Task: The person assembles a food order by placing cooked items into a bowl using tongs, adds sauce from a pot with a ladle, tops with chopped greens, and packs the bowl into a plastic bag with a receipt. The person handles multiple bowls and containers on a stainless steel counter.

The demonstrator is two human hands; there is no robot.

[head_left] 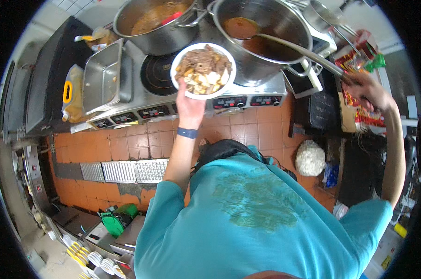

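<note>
My left hand (pixel 190 108) holds a white bowl (pixel 202 96) by its near side, thumb over the rim. Sliced brown meat (pixel 201 60) and pale chunks (pixel 205 83) fill the bowl. Closed round the end of a long ladle handle (pixel 308 54) is my right hand (pixel 368 92), out to the right. The ladle's bowl (pixel 241 29), full of reddish-brown broth, is inside the right-hand steel pot (pixel 261 63), over the liquid there. The white bowl is in front of that pot, to its left, over the cooktop's near edge.
Another steel pot (pixel 159 41) with broth and a red-handled utensil stands at the back left. Left of the black hob (pixel 159 74) sits a steel pan (pixel 102 76), beside a yellow-handled jug (pixel 73 95). Red packages (pixel 368 118) lie at the right. A white bag (pixel 310 158) rests on the tiled floor.
</note>
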